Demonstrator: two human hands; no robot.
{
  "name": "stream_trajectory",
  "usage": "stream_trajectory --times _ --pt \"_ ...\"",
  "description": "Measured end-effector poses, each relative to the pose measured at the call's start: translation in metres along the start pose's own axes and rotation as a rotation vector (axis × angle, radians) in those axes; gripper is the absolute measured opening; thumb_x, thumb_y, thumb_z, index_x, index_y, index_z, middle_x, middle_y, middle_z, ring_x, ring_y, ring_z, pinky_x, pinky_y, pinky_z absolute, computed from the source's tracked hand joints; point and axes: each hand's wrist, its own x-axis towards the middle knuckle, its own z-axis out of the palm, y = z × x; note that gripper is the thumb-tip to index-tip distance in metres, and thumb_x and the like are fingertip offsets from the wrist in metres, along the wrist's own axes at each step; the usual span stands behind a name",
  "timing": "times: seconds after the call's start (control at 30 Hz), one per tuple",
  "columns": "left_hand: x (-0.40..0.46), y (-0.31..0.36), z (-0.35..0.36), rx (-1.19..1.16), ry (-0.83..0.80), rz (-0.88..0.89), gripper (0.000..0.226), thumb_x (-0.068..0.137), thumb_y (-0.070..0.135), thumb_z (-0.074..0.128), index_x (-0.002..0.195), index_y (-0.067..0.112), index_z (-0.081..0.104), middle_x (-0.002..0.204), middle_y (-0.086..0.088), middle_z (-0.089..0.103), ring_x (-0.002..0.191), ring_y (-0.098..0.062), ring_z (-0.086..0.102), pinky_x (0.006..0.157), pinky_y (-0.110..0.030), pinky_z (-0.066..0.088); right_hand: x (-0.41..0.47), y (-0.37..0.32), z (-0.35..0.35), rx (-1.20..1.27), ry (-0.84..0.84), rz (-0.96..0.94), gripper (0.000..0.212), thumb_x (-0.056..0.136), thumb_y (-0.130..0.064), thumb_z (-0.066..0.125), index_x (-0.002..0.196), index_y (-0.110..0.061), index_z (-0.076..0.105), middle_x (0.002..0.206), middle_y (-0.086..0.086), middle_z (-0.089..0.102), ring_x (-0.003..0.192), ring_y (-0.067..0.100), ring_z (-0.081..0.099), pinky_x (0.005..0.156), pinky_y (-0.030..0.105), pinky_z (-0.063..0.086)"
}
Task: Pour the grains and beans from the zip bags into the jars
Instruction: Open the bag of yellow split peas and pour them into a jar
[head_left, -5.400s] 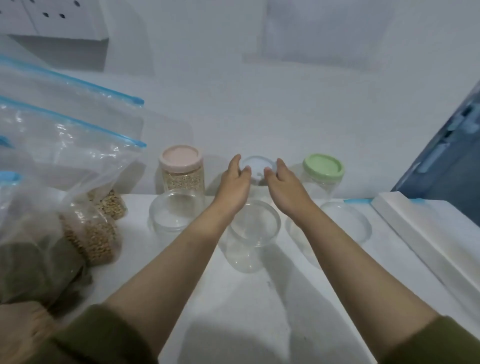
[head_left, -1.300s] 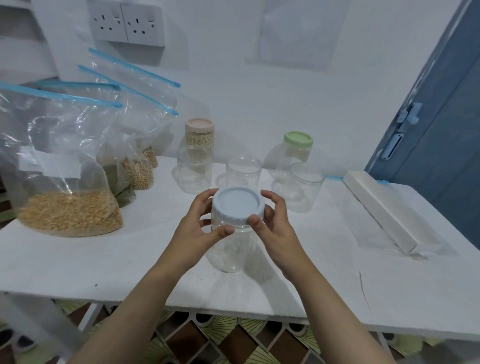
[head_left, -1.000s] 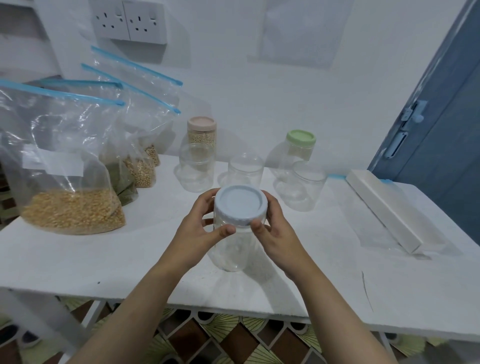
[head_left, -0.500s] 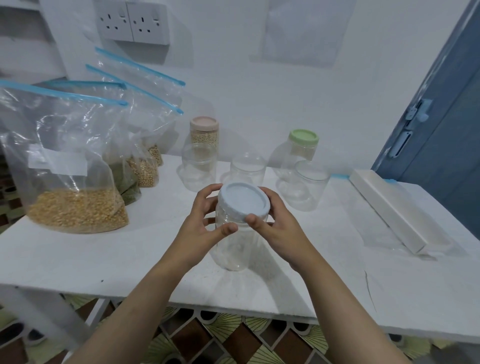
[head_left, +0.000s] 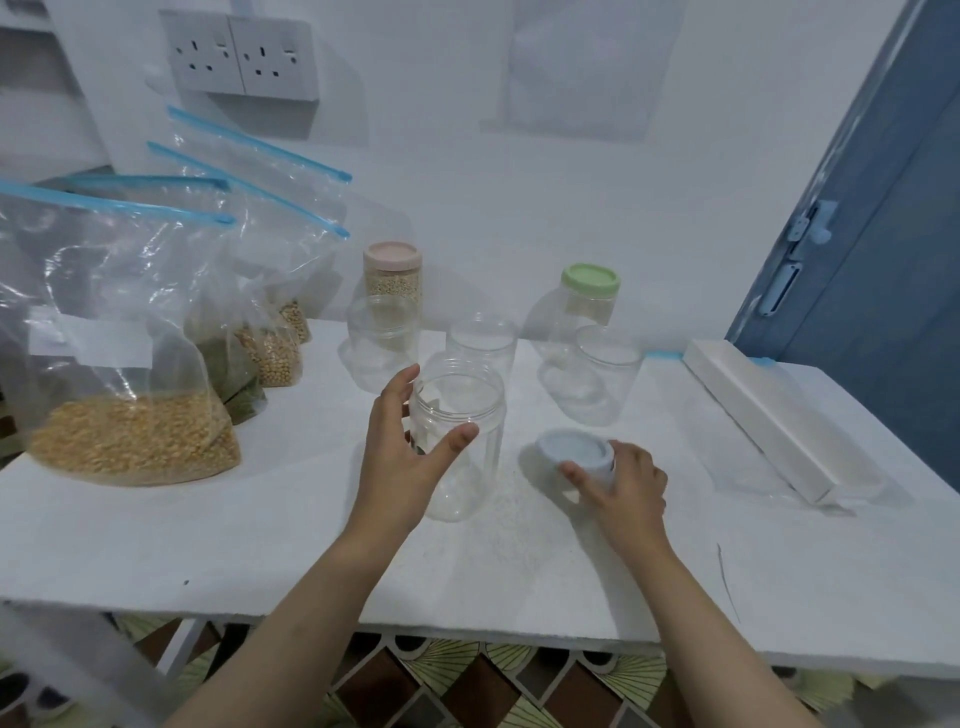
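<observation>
Open jar (head_left: 460, 441), frame centre, upright: left hand (head_left: 402, 457) cupped loosely around it. Lid (head_left: 574, 454), right of jar: right hand (head_left: 621, 486) grips it. Corn bag (head_left: 130, 364), far left, nearer left hand.

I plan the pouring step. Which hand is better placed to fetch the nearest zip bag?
Probably the left hand: it is beside the open jar, toward the zip bag. The right hand grips the lid.
</observation>
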Motion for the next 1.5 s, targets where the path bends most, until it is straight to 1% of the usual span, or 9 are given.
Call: stream_trajectory --times 0.13,0.3,0.43,0.6,0.73,1.03,1.23,1.37,1.5 --pt "-0.003 -0.004 0.003 -0.016 0.020 -0.028 0.084 0.067 0.055 0.075 0.141 0.047 0.037 0.143 0.021 0.040 0.135 -0.014 0.044 0.109 -0.036 0.043 -0.010 0.019 0.011 -0.201 0.004 -0.014 0.089 0.067 -0.086 0.053 0.130 -0.023 0.049 0.132 0.000 0.044 0.120 0.024 0.034 0.098 0.041 0.031" --pt "-0.005 -0.004 0.004 -0.029 0.026 -0.026 0.081 0.071 0.053 0.075 0.142 0.048 0.036 0.146 0.018 0.039 0.137 -0.014 0.043 0.112 -0.040 0.041 -0.013 0.019 0.014 -0.305 -0.027 0.008 0.091 0.072 -0.081 0.059 0.137 -0.018 0.046 0.142 0.003 0.041 0.128 0.026 0.032 0.105 0.040 0.028" --pt "-0.003 -0.004 0.002 0.053 0.013 -0.031 0.081 0.071 0.058 0.072 0.141 0.048 0.033 0.145 0.019 0.037 0.138 -0.013 0.038 0.109 -0.033 0.040 -0.021 0.011 0.007 -0.103 -0.042 0.016 0.088 0.084 -0.068 0.058 0.153 -0.021 0.030 0.156 0.004 0.029 0.141 0.028 0.022 0.114 0.046 0.023" --pt "0.011 0.019 -0.009 0.118 0.069 0.016 0.070 0.080 0.059 0.062 0.142 0.038 0.037 0.146 0.018 0.038 0.136 -0.003 0.034 0.109 -0.026 0.029 -0.028 -0.042 -0.013 0.285 0.158 -0.201 0.041 0.097 -0.048 0.046 0.132 -0.029 0.054 0.131 -0.010 0.050 0.124 0.016 0.047 0.102 0.033 0.043" --pt "0.035 0.050 -0.044 0.238 0.287 0.156 0.035 0.097 0.021 0.059 0.125 0.037 0.047 0.131 0.013 0.041 0.132 -0.011 0.037 0.112 -0.033 0.030 -0.028 -0.120 -0.020 0.378 0.207 -0.409 0.019 0.103 -0.026 0.048 0.114 -0.025 0.064 0.113 -0.013 0.059 0.107 0.009 0.057 0.085 0.012 0.040" --pt "0.089 0.045 -0.231 0.458 0.787 0.143 0.060 0.085 0.012 0.059 0.140 0.020 0.038 0.151 -0.013 0.024 0.140 -0.036 0.022 0.115 -0.053 0.023 -0.043 -0.293 0.079 0.383 -0.141 -0.639 0.033 0.103 -0.027 0.050 0.135 -0.028 0.053 0.128 -0.012 0.048 0.121 0.008 0.046 0.108 0.031 0.038" --pt "0.117 0.002 -0.328 0.530 0.603 -0.184 0.068 0.094 0.039 0.063 0.150 0.038 0.025 0.162 -0.015 0.001 0.148 -0.039 0.008 0.117 -0.055 0.019 -0.051 -0.356 0.167 0.340 -0.480 -0.511 0.056 0.101 -0.052 0.043 0.151 -0.051 0.019 0.161 0.000 0.022 0.152 0.017 0.010 0.123 0.046 0.015" --pt "0.121 -0.019 -0.363 0.358 0.354 -0.119 0.072 0.093 0.045 0.063 0.150 0.048 0.018 0.161 -0.006 0.022 0.144 -0.032 0.029 0.113 -0.054 0.033 -0.053 -0.376 0.203 0.450 -0.396 -0.418 0.058 0.100 -0.045 0.052 0.152 -0.040 0.028 0.155 -0.003 0.035 0.145 0.015 0.028 0.121 0.042 0.024" --pt "0.120 -0.021 -0.372 0.285 0.340 0.000 0.066 0.093 0.028 0.068 0.147 0.040 0.034 0.136 -0.005 0.050 0.116 -0.019 0.054 0.098 -0.042 0.049 -0.057 -0.383 0.224 0.569 -0.210 -0.364 0.062 0.094 -0.028 0.066 0.150 -0.028 0.038 0.119 -0.012 0.049 0.110 0.010 0.054 0.103 0.040 0.047"
